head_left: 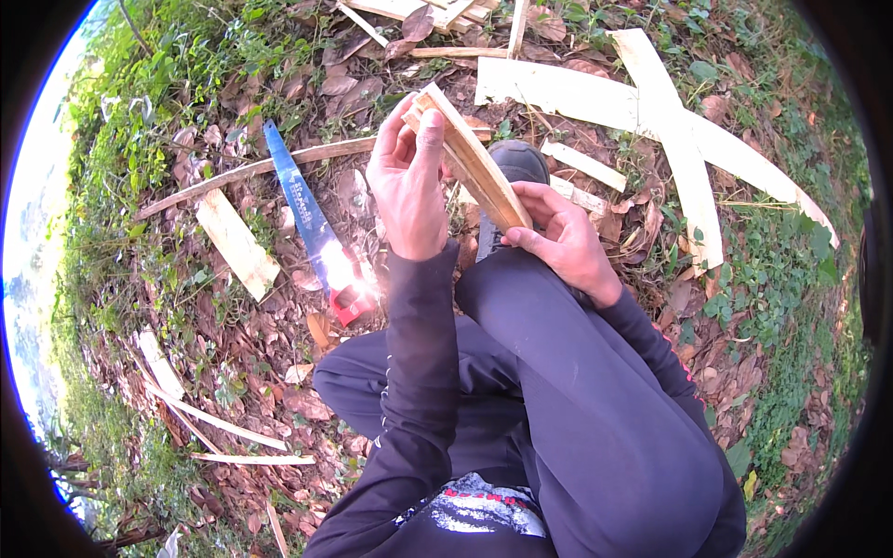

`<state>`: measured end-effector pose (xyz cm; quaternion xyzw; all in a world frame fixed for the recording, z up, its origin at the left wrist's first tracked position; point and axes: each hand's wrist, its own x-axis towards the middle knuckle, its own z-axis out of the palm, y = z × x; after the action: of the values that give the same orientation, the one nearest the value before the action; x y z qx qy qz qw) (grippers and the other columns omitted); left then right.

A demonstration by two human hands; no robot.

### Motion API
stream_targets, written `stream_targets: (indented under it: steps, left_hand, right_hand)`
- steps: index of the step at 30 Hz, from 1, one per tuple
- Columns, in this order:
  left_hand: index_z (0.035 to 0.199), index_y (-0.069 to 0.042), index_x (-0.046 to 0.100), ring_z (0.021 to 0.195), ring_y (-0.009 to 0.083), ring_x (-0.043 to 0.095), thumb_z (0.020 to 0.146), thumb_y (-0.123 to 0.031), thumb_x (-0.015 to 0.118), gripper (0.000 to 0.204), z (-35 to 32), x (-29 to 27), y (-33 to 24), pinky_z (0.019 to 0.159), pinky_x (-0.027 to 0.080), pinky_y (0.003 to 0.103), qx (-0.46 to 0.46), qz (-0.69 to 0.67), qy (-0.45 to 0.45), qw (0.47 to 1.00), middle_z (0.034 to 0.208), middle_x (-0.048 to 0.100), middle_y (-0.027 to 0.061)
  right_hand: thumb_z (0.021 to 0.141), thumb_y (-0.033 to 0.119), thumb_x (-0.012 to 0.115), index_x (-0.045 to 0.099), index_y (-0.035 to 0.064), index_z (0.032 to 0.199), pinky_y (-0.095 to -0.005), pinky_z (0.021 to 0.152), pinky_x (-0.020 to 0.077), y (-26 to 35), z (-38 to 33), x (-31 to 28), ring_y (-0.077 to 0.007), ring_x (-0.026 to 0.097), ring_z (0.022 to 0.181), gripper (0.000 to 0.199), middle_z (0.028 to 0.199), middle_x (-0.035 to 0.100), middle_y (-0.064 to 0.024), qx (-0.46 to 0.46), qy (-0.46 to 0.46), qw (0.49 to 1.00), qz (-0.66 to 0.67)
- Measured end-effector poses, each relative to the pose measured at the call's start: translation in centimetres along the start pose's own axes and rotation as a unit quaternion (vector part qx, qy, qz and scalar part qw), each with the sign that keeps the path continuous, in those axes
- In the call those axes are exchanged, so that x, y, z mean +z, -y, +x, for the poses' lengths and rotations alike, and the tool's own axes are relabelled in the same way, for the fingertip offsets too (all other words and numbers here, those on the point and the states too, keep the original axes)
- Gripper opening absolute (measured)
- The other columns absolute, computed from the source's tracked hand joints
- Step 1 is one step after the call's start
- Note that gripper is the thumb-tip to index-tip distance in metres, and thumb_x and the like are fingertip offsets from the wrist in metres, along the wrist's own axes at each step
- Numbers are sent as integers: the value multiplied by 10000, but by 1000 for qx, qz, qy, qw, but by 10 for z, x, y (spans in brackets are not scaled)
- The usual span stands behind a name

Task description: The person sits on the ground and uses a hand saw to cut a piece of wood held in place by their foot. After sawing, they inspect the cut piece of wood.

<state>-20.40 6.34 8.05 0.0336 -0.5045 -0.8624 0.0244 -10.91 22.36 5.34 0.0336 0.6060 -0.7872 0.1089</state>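
Pale split wood fills the middle of the view: a short wooden slat (473, 163), seemingly two thin strips laid face to face, is held slanting up and away from the person over the raised knee. The left hand (409, 181) closes its fingertips round the upper end, thumb on one side and fingers on the other, which steadies the top and keeps the strips together. The right hand (563, 237) grips the lower end near the knee, fingers wrapped beneath it, so the piece is braced at both ends and cannot twist. The person sits on the ground in dark trousers and long dark sleeves, with one leg drawn up so that the dark shoe (516, 163) lies just behind the slat; that posture seems to put the work close to the eyes and near the leg for support.

A handsaw (312, 223) with a blue blade and a red handle lies on the dry leaves to the person's left, handle toward the body, near enough to pick up. Beside it rests a short flat offcut (237, 244), and a long thin stick (251, 172) runs past behind the blade. Two long pale boards (684, 139) lie crossed on the leaf litter to the right, well apart from the hands, with more thin slivers (219, 423) scattered at lower left.
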Motion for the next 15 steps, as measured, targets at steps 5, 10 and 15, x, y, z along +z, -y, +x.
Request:
stream_targets:
  steps: [5, 10, 15]
  left_hand:
    - [1092, -19, 661, 659, 5, 515, 929, -206, 690, 251, 11, -9, 2, 547, 371, 158, -49, -21, 20, 998, 875, 660, -8]
    - [1036, -38, 667, 668, -2, 515, 924, -216, 695, 212, 19, -16, 2, 535, 374, 156, -49, -37, 24, 998, 872, 654, -22]
    - [1052, -37, 658, 692, 1, 525, 922, -214, 697, 223, 18, -20, -4, 536, 377, 157, -41, -42, 14, 998, 896, 657, -11]
  right_hand:
    - [891, 48, 680, 455, -71, 1330, -307, 942, 498, 4, 6, -2, -164, 630, 1015, 507, 1218, 609, -145, 16, 21, 999, 32]
    - [893, 59, 678, 461, -69, 1323, -311, 919, 511, 3, 12, -1, -170, 636, 1003, 499, 1222, 605, -138, 42, 43, 996, 63]
    - [889, 78, 689, 463, -66, 1320, -313, 911, 516, -2, 17, 2, -167, 636, 1008, 507, 1222, 598, -129, 43, 53, 996, 60]
